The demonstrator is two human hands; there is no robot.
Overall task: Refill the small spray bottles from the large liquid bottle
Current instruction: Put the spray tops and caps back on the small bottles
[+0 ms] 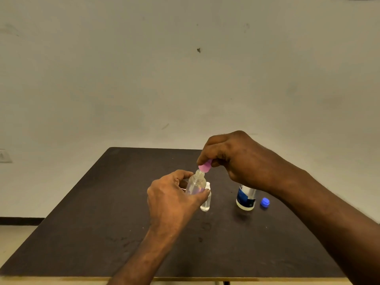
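Observation:
My left hand [170, 198] grips a small clear spray bottle [196, 184], tilted a little, its threaded neck open at the top. My right hand [232, 159] pinches a pink spray cap [204, 167] just above and to the right of that neck. Behind my left fingers stands a second small clear bottle [206, 200] with a white cap. The large liquid bottle [245, 197] with a blue label stands upright to the right, its top hidden by my right wrist. Its blue cap [264, 202] lies on the table beside it.
Everything rests on a dark brown table [102, 223] with a pale front edge. A plain light wall rises behind the table, and a strip of floor shows at the left.

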